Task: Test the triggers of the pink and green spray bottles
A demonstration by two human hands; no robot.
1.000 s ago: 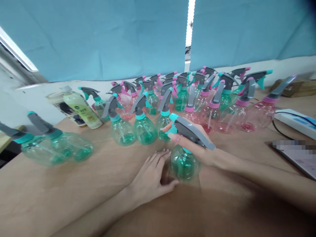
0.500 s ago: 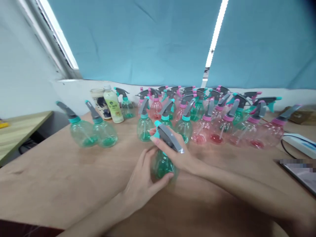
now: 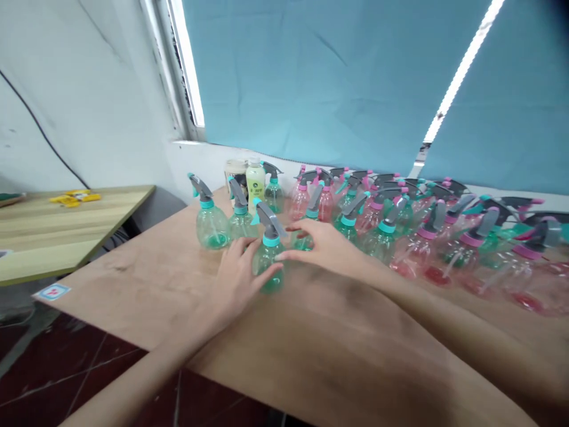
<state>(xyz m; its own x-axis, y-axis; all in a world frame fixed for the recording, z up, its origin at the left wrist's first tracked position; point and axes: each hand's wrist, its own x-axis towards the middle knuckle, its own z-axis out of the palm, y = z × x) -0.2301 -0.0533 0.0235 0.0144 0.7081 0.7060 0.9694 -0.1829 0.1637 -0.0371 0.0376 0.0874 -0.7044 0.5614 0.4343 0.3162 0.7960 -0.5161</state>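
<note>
A green spray bottle (image 3: 269,261) with a grey trigger head and a turquoise collar stands upright near the middle of the table. My left hand (image 3: 240,273) is wrapped around its left side, thumb across the front. To the right of the bottle is my right hand (image 3: 326,246), its fingers apart and holding nothing. The right thumb tip reaches the bottle's side; whether it presses there I cannot tell. Just behind and left stand two more green spray bottles, one at the far left (image 3: 212,225) and one closer (image 3: 240,222).
Several green and pink spray bottles (image 3: 429,255) crowd the right and back of the wooden table (image 3: 155,279). A drink bottle (image 3: 255,184) and a patterned cup (image 3: 235,169) stand at the back. A side table (image 3: 40,225) holds yellow objects (image 3: 75,197).
The view has turned left. The green spray bottle has moved left, near the two standing there. My right hand has let go of its trigger head and opened; my left hand stays around the bottle.
</note>
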